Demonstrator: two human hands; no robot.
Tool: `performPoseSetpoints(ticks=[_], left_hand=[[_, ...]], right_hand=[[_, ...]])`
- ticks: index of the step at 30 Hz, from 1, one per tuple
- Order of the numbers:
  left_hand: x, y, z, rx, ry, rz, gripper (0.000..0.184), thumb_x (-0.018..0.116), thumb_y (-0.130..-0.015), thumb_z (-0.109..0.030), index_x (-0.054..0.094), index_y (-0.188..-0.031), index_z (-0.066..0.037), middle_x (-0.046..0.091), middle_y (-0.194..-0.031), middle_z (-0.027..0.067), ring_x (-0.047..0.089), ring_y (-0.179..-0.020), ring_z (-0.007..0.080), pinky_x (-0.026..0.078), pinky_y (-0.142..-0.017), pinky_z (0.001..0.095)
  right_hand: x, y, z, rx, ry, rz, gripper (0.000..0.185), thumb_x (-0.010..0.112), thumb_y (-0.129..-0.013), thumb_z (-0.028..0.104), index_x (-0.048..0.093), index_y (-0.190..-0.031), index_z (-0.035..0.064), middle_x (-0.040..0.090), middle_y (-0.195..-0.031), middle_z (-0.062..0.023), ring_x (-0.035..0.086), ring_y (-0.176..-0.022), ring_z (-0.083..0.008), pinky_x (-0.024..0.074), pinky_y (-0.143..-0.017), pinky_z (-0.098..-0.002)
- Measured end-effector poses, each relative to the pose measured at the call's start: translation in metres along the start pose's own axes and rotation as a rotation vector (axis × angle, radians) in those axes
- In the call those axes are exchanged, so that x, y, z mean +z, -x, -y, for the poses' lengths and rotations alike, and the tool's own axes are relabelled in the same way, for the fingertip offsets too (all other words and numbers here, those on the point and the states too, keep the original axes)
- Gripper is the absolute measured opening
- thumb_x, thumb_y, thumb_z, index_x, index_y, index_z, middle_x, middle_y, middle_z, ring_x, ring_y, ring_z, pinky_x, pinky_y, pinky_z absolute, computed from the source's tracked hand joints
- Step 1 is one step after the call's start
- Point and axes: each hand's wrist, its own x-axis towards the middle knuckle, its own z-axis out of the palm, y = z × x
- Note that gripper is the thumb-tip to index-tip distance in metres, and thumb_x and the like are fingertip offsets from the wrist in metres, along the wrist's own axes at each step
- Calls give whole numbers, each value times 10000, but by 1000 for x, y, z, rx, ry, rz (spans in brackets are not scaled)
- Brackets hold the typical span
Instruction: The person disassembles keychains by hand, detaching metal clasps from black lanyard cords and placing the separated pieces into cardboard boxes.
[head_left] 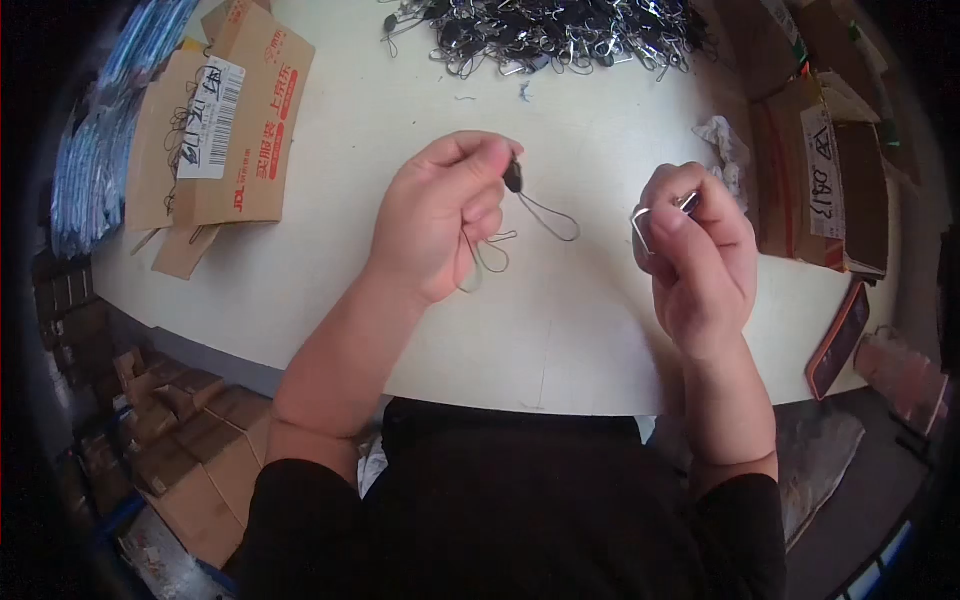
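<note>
My left hand [445, 205] is closed above the middle of the table, its thumb and forefinger pinching a small black clip [514, 177] with a thin cord loop [553, 222] hanging to the right. More thin cord loops [492, 262] hang out under the same hand's curled fingers. To the right, my right hand [700, 250] is closed on a silver metal hook [641, 230]; a bit of shiny metal also shows between its thumb and fingers. The two hands are apart. A pile of black straps with metal clips [560, 35] lies at the table's far edge.
A cardboard box [262, 150] stands on the left beside stacked blue plastic packets [95, 180]. Open boxes [790, 130] and crumpled white tissue [722, 150] are at the right. A phone [840, 340] lies at the right edge of the table [520, 350]. More cartons [200, 450] sit below left.
</note>
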Motion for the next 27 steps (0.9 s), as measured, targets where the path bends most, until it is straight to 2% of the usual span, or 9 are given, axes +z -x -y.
performPoseSetpoints(ticks=[3, 7, 9, 12, 15, 18, 21, 25, 27], left_hand=[[-2, -5, 4, -74, 354, 133, 240, 403, -968, -197, 544, -985, -3, 504, -817, 47, 482, -650, 142, 421, -568, 249], [-5, -8, 3, -179, 351, 145, 298, 374, -972, -269, 524, -956, -13, 540, -902, 90, 561, -837, 226, 500, -723, 340], [-9, -10, 0, -208, 383, 171, 298, 387, -970, -288, 514, -936, -21, 555, -926, 97, 577, -899, 243, 520, -757, 362], [2, -8, -3, -191, 227, 0, 286, 395, -969, -308, 499, -852, -69, 542, -808, 56, 558, -776, 199, 481, -646, 312], [-21, -16, 5, -157, 295, 153, 309, 366, -983, -338, 463, -820, -95, 465, -757, 29, 472, -668, 159, 420, -516, 258], [-29, -17, 1, -128, 311, 28, 230, 398, -977, -279, 475, -862, -95, 439, -743, 10, 414, -611, 120, 353, -475, 227], [-16, -17, -16, -64, 145, -136, 153, 426, -961, -212, 497, -966, -76, 441, -737, -1, 393, -593, 88, 324, -460, 206], [-5, -31, -46, 67, -193, -319, 205, 464, -927, -138, 501, -1097, -29, 451, -728, -12, 387, -576, 68, 307, -449, 196], [-30, -59, -72, 65, -268, -354, 182, 543, -886, -132, 542, -1033, -25, 404, -666, -23, 371, -543, 61, 282, -428, 200]], right_hand=[[-9, -7, -5, 297, -459, 49, 87, 456, -843, 77, 488, -798, 10, 504, -702, -30, 366, -494, -66, 284, -458, -199], [-12, -14, -12, 409, -808, 69, 188, 398, -849, 160, 501, -847, 2, 593, -738, -134, 548, -514, -169, 429, -452, -250], [-13, -17, -11, 493, -886, 33, 240, 380, -889, 207, 520, -861, 13, 627, -799, -151, 629, -622, -217, 498, -498, -295], [-8, -18, -3, 600, -863, -128, 247, 395, -917, 229, 530, -870, 28, 626, -792, -124, 629, -649, -209, 506, -520, -299], [-13, -18, -15, 638, -900, -141, 239, 423, -926, 243, 538, -897, 35, 590, -725, -77, 572, -610, -176, 512, -547, -297], [-21, -18, -24, 626, -925, -56, 215, 421, -920, 210, 520, -986, 30, 505, -658, -30, 446, -549, -134, 508, -558, -284], [-15, -16, -13, 601, -865, -58, 200, 419, -893, 163, 500, -1016, 27, 527, -687, -37, 472, -564, -140, 491, -534, -283], [-10, -16, -7, 595, -858, -87, 187, 431, -856, 134, 524, -978, 26, 536, -699, -40, 483, -577, -139, 469, -514, -273], [-13, -17, -14, 532, -904, -27, 178, 449, -849, 144, 541, -948, 27, 542, -702, -41, 489, -583, -136, 444, -493, -262]])
